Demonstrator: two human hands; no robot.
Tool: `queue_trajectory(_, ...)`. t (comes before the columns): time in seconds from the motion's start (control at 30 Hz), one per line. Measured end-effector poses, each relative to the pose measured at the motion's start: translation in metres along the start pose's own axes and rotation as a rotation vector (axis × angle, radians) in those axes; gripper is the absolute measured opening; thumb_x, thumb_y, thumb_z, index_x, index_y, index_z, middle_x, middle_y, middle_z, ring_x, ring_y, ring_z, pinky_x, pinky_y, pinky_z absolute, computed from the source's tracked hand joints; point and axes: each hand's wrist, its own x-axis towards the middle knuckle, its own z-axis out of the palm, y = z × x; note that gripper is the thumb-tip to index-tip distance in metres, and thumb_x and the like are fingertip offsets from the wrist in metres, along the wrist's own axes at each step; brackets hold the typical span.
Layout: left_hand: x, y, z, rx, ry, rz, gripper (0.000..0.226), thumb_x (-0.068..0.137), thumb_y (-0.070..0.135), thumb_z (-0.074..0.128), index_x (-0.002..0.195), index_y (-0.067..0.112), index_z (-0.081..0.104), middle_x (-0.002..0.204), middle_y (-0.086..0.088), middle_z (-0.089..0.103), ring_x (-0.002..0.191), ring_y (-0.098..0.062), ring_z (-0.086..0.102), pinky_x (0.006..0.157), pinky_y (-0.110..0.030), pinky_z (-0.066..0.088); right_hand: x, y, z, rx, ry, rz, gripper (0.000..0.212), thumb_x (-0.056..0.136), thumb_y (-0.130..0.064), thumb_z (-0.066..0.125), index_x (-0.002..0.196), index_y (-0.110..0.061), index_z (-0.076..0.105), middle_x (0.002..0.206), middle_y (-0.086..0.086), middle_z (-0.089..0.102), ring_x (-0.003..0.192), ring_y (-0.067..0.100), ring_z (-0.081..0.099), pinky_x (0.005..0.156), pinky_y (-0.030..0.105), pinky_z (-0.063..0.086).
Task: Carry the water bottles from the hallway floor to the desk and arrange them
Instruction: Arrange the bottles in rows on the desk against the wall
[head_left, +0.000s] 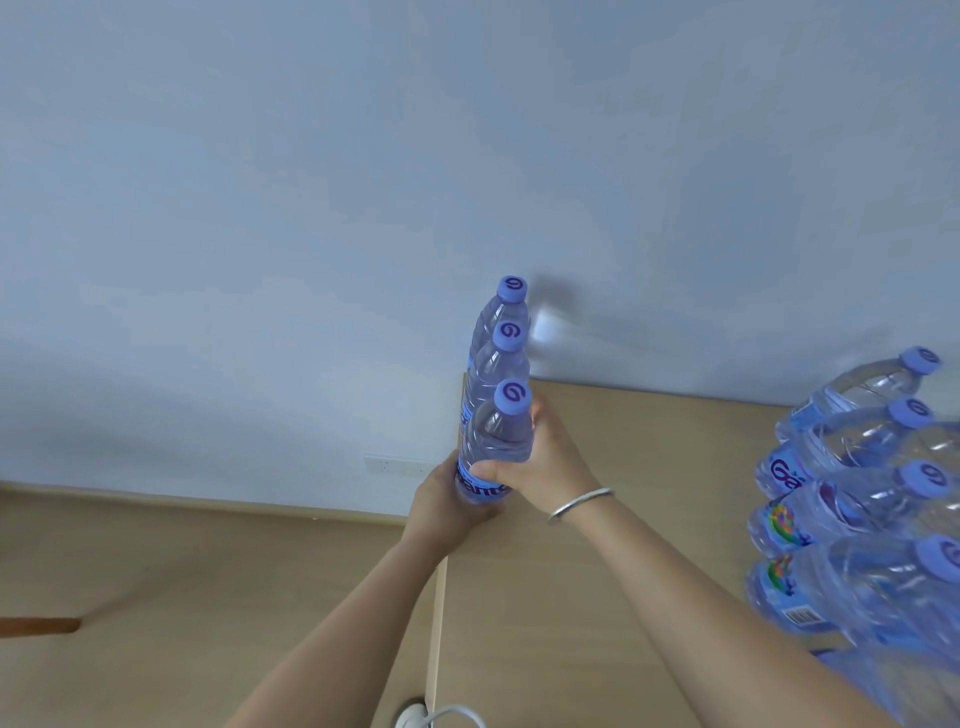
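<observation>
Head view, three clear bottles (494, 410) with blue caps, left hand (445, 501) and right hand (540, 462) grip wrapped around them

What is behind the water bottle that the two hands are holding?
Behind the held bottle two more bottles stand in a row toward the wall. Only their caps and shoulders show; their lower bodies and bases are covered.

You face a pale blue-white wall (311, 208) with a socket plate (397, 466), tan floor (156, 571) below, and a light wooden desk (571, 597) against it.
</observation>
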Motion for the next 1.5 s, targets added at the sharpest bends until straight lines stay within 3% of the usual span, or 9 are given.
queue_trajectory(0.13,-0.020,-0.004,0.006,0.084,-0.033,-0.035,0.071,0.057,0.032,0.083,0.118,0.024,0.047,0.110,0.010,0.056,0.103,-0.010,0.053,0.079,-0.023,0.042,-0.040,-0.004,-0.022,-0.044,0.071,0.033,0.083,0.065,-0.029,0.082,0.134,-0.024,0.036,0.117,-0.020,0.039,0.115,0.004,0.038,0.096,0.024,0.034)
queue_trajectory(0.37,-0.072,0.001,0.050,0.459,-0.150,-0.160,0.096,0.072,0.052,0.069,0.143,0.007,0.022,0.152,-0.012,0.013,0.142,-0.027,0.012,0.115,-0.034,0.020,-0.171,0.005,-0.121,0.039,0.569,-0.117,0.021,0.078,-0.025,0.065,0.094,-0.035,0.058,0.101,-0.021,0.061,0.093,-0.005,0.059,0.086,0.006,0.043)
queue_trajectory(0.53,-0.102,0.042,0.099,0.405,-0.270,-0.006,0.095,0.076,0.051,0.067,0.148,0.016,0.017,0.157,-0.006,0.009,0.145,-0.022,0.006,0.117,-0.033,0.012,-0.233,0.037,-0.193,-0.238,0.845,-0.046,0.028,0.077,-0.023,0.072,0.103,-0.018,0.061,0.098,-0.015,0.058,0.096,0.009,0.057,0.088,0.014,0.040)
queue_trajectory(0.63,-0.126,0.067,0.138,0.367,-0.358,0.072,0.090,0.077,0.047,0.068,0.146,0.015,0.022,0.155,-0.004,0.018,0.143,-0.019,0.014,0.115,-0.027,0.015,-0.253,0.071,-0.214,-0.293,0.770,0.209,0.060,0.071,-0.018,0.078,0.124,-0.010,0.051,0.118,0.004,0.053,0.115,0.031,0.047,0.099,0.039,0.036)
queue_trajectory(0.73,-0.145,0.085,0.166,0.340,-0.422,0.128,0.092,0.075,0.048,0.070,0.147,0.018,0.022,0.153,0.002,0.023,0.141,-0.014,0.021,0.112,-0.023,0.020,-0.262,0.098,-0.206,-0.078,0.598,0.319,0.080,0.067,-0.024,0.081,0.135,-0.018,0.038,0.130,0.000,0.049,0.122,0.021,0.045,0.101,0.034,0.035)
queue_trajectory(0.97,-0.164,0.112,0.197,0.248,-0.400,0.132,0.092,0.070,0.041,0.075,0.146,0.028,0.024,0.149,0.011,0.029,0.133,-0.006,0.033,0.077,-0.004,0.031,-0.256,0.128,-0.191,0.105,0.540,0.201,0.043,0.072,-0.026,0.076,0.096,-0.041,0.044,0.098,-0.026,0.054,0.094,0.010,0.055,0.078,0.025,0.038)
queue_trajectory(1.17,-0.179,0.106,0.195,0.069,-0.395,0.090,0.087,0.065,0.042,0.078,0.140,0.036,0.035,0.143,0.009,0.041,0.125,-0.006,0.041,0.094,-0.019,0.036,-0.257,0.131,-0.206,0.206,0.472,0.125,0.039,0.069,-0.022,0.079,0.100,-0.028,0.058,0.098,-0.012,0.066,0.097,0.011,0.060,0.082,0.029,0.046)
queue_trajectory(1.33,-0.186,0.122,0.164,-0.230,-0.370,0.143,0.087,0.057,0.035,0.077,0.134,0.037,0.036,0.141,0.007,0.041,0.128,-0.009,0.040,0.102,-0.025,0.038,-0.249,0.080,-0.237,0.207,0.327,-0.114,0.023,0.068,-0.019,0.081,0.084,-0.018,0.064,0.076,0.000,0.069,0.073,0.008,0.064,0.069,0.027,0.046)
queue_trajectory(1.5,-0.192,0.133,0.137,-0.322,-0.575,0.452,0.073,0.069,0.025,0.074,0.134,0.011,0.043,0.116,-0.011,0.059,0.098,-0.021,0.057,0.083,-0.028,0.045,-0.241,-0.001,-0.263,0.307,0.032,-0.393,0.037,0.058,-0.037,0.074,0.088,-0.016,0.067,0.084,-0.004,0.071,0.083,0.006,0.066,0.072,0.017,0.050)
